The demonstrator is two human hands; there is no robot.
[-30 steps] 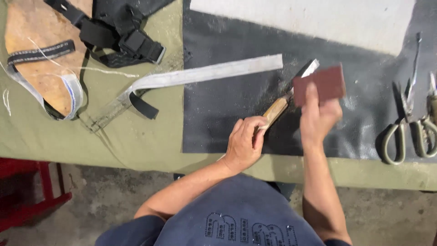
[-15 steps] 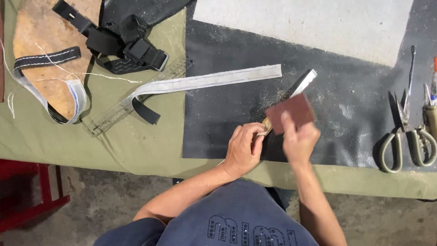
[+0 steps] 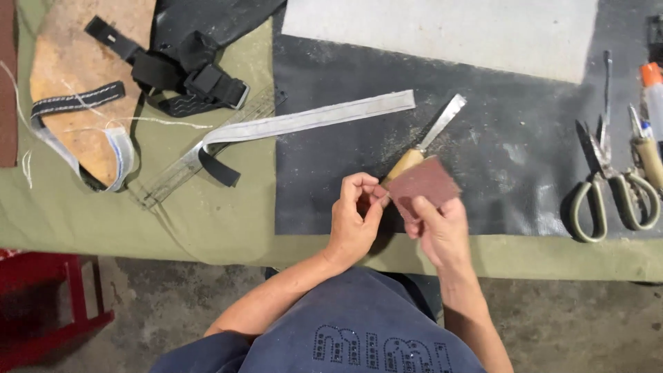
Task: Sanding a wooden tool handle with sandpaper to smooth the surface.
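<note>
Head view: left hand (image 3: 353, 222) pinches, seemingly, wooden-handled knife (image 3: 423, 144); right hand (image 3: 442, 231) grips reddish-brown sandpaper square (image 3: 423, 185).

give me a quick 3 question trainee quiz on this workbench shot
1. True or false: the right hand holds a reddish-brown square sheet.
2. Which lies at the right end of the bench? A) scissors B) a hammer C) a drill
3. Fill in: the left hand is pinched at the end of the knife's wooden ____.

Key: 1 true; 2 A; 3 handle. The knife blade points away over the dark mat, just below the pale grey strap.
</note>
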